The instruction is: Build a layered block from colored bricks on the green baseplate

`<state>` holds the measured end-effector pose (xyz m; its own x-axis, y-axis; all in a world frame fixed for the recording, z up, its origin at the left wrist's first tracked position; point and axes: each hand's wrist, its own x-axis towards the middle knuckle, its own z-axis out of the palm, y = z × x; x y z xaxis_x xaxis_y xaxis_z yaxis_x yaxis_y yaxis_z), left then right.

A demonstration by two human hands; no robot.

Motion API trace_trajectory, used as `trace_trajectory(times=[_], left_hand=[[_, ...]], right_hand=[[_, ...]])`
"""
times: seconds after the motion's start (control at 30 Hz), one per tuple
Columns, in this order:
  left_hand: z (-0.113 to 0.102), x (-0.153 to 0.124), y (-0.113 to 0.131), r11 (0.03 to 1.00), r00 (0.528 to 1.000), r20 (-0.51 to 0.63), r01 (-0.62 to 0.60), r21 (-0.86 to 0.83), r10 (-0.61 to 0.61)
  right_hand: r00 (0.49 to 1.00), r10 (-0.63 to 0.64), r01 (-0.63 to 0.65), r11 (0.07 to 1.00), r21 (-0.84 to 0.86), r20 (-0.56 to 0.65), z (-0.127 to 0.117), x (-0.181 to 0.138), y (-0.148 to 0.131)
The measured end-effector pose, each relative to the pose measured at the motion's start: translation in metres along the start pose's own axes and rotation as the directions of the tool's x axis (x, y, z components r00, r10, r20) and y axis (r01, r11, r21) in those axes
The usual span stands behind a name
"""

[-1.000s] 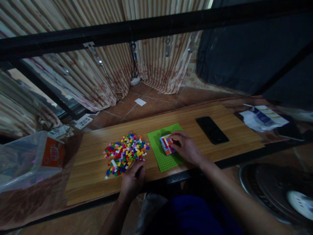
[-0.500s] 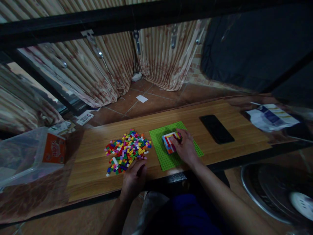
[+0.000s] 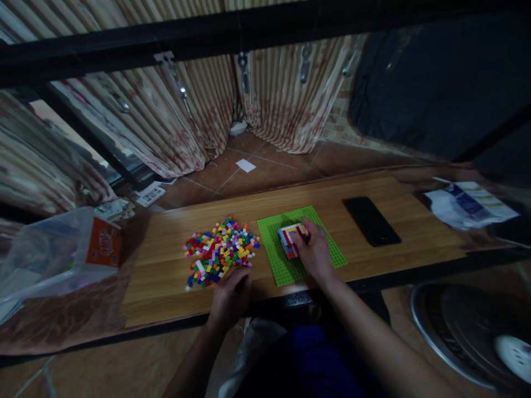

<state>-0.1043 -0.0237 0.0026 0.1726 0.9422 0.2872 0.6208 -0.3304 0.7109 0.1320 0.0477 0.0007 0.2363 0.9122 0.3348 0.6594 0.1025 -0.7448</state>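
One block build, made of red, white, orange, pale blue and other bricks, sits over one green baseplate, taken here as the clock's centre; whether it is pressed onto the studs cannot be told. Two bare hands are in view; the right hand comes in from four o'clock, thumb on the build's upper face and fingers bent round its three o'clock end, pinching it between them. The left hand lies at eight o'clock, its fingers curled at the near edge of one brick pile, though whether they pinch a brick cannot be told; the pile, at nine o'clock, holds too many loose bricks to count. One black phone lies at three o'clock on the same wooden board. Farther off at nine is one clear plastic bin with one orange label, its pale lettering unreadable; between nine and ten lies one printed card, its dark print illegible; one blank-looking white slip lies on the floor between ten and eleven.
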Motion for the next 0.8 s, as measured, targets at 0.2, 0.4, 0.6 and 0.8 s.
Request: trace_trajectory(times=[0.2, 0.4, 0.6, 0.8], left_hand=[[-0.001, -0.002, 0.005, 0.999, 0.999, -0.045, -0.027, -0.033, 0.025], [-0.017, -0.026, 0.013, 0.991, 0.985, -0.171, 0.034, 0.13, -0.011], [-0.038, -0.057, -0.008, 0.886, 0.897, -0.442, 0.229, 0.404, -0.031], [-0.038, -0.055, -0.025, 0.723, 0.885, -0.421, 0.422, 0.547, -0.198]], right_hand=[[0.995, 0.103, -0.103, 0.965, 0.24, 0.011, -0.003, 0.006, 0.009], [0.961, 0.248, -0.171, 0.879, 0.446, -0.12, -0.037, 0.0, 0.011], [0.983, 0.18, -0.177, 0.935, 0.306, 0.019, -0.063, -0.048, -0.003], [0.934, -0.135, 0.062, 0.973, 0.22, 0.331, -0.043, -0.085, -0.036]])
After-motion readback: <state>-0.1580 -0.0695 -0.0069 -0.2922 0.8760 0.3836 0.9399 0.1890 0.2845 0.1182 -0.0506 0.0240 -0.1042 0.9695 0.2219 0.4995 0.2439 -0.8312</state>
